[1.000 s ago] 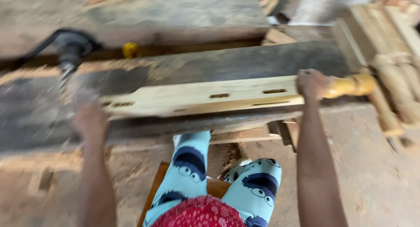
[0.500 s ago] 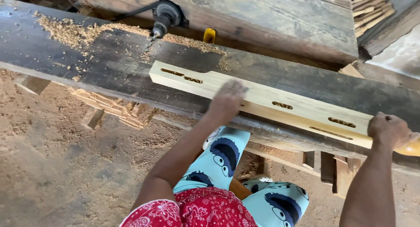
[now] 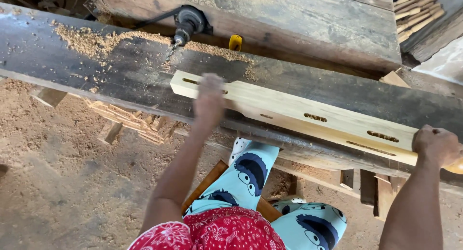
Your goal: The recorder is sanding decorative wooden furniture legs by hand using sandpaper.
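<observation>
Head view, workpiece: a long pale timber rail (image 3: 294, 116) is laid flat along the dark plank bench (image 3: 120, 71), running from the middle of the bench toward its right end; several slots are seen cut in its upper face, and a rounded, darker end is glimpsed past the right hand.

Head view, left hand: the left hand (image 3: 210, 99) is blurred and is laid on the rail near its left end, just beside the first slot; it appears flat, pressed down as if to keep the rail steady on the bench, but whether the fingers are spread or together cannot be told.

Head view, right hand: the right hand (image 3: 435, 145) is closed into a fist around the right end of the rail, at the near edge of the bench, a grip suited to steering or sliding the length.

Head view, drill: a horizontal drill head (image 3: 187, 24) with a twisted bit is fixed at the far edge of the bench, pointed toward the rail's left end yet apart from it.

Head view, sawdust: shavings (image 3: 101, 40) are heaped on the bench around the bit.

Head view, surroundings: a small yellow piece (image 3: 235, 41) sits at the far edge; turned legs (image 3: 417, 11) are stacked at the upper right; patterned blue trousers (image 3: 251, 175) are seen below the bench.
</observation>
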